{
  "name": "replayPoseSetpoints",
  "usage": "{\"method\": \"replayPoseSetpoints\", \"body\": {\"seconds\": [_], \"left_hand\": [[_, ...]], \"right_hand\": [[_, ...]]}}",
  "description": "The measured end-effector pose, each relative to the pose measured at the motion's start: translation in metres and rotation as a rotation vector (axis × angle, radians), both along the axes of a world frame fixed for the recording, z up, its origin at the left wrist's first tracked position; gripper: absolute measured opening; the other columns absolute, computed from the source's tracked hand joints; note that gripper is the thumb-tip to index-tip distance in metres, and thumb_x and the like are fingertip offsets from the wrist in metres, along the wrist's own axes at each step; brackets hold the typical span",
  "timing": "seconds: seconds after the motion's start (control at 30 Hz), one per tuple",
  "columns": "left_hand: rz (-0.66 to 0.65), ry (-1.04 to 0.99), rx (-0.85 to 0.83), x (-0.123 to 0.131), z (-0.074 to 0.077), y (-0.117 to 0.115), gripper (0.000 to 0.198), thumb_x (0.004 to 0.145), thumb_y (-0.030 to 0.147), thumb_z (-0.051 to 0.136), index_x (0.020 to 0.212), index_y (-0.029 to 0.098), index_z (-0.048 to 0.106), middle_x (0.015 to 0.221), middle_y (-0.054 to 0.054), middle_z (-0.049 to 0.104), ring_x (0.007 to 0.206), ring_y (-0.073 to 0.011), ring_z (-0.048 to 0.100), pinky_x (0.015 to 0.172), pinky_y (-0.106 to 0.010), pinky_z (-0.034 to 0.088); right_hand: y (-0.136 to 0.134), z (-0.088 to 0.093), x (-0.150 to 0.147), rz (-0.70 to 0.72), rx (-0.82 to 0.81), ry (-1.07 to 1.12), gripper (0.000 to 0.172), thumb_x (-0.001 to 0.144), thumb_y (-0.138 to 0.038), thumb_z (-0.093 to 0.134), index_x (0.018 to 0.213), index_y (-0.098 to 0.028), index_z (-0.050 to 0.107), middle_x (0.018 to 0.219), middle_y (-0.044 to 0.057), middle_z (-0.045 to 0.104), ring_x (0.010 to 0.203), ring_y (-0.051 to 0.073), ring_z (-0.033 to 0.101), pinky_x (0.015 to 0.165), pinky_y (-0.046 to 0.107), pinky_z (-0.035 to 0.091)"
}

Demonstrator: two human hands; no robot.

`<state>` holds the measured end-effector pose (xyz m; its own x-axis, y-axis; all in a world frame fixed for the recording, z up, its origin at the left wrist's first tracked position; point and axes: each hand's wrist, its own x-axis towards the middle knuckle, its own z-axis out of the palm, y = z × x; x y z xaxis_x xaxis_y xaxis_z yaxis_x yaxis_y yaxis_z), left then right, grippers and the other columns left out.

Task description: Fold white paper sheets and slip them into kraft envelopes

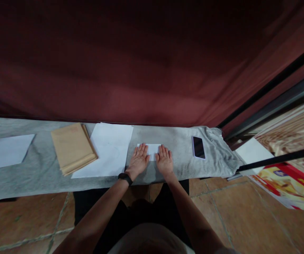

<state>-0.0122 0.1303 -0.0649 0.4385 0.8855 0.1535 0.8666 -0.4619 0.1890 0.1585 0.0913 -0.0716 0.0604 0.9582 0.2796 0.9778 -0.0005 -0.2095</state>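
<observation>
Head view: left hand (139, 159) and right hand (164, 160) lie across the small paper's (153, 151) ends, grips flat, clasping nothing; apparently pressing; the next move calls for even pressure.

- A dark red cloth (141, 81) hangs behind the table, fading almost to black at the top.
- The long, narrow table wears a soft grey cover (180, 165), rumpled at its right end.
- Brown tiles with paler joints form the floor (231, 204).
- At right, a dark bar (273, 82) slants near brown-patterned material (300, 123) and red-and-yellow printed packaging (286, 183).
- The light is dim.
</observation>
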Motion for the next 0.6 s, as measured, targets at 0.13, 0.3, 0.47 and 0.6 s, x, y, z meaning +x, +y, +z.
{"method": "replayPoseSetpoints", "body": {"seconds": [0.13,0.3,0.47,0.6], "left_hand": [[0.027,-0.014,0.021,0.000,-0.003,-0.001,0.063,0.103,0.034,0.033,0.159,0.005,0.038,0.168,-0.017,0.034,0.160,-0.0273,0.025,0.131,-0.047,0.020],[0.002,-0.002,0.012,0.001,-0.005,-0.002,0.062,0.102,0.026,0.031,0.160,0.006,0.036,0.169,-0.017,0.034,0.161,-0.0265,0.021,0.131,-0.051,0.020],[-0.008,0.043,-0.028,0.002,-0.002,-0.002,0.062,0.100,0.016,0.026,0.160,0.003,0.036,0.169,-0.017,0.033,0.161,-0.0249,0.018,0.132,-0.048,0.018],[-0.015,0.025,-0.014,0.001,0.001,-0.002,0.062,0.101,0.021,0.028,0.160,0.003,0.034,0.169,-0.017,0.032,0.161,-0.0256,0.019,0.131,-0.048,0.020]], "right_hand": [[0.001,0.000,-0.004,-0.007,0.028,0.035,0.053,0.110,-0.030,0.033,0.156,-0.007,0.046,0.159,0.020,0.048,0.150,0.031,0.042,0.124,0.055,0.028],[0.007,0.002,-0.024,0.143,-0.002,0.056,0.050,0.110,-0.029,0.033,0.155,-0.011,0.048,0.162,0.014,0.047,0.153,0.026,0.040,0.126,0.049,0.028],[0.013,0.007,-0.037,0.230,-0.076,0.025,0.050,0.111,-0.031,0.033,0.157,-0.014,0.046,0.163,0.012,0.045,0.153,0.027,0.040,0.128,0.050,0.025],[0.015,0.007,-0.031,0.195,-0.077,0.032,0.052,0.111,-0.033,0.034,0.157,-0.013,0.045,0.164,0.013,0.043,0.153,0.028,0.040,0.126,0.051,0.027]]}}
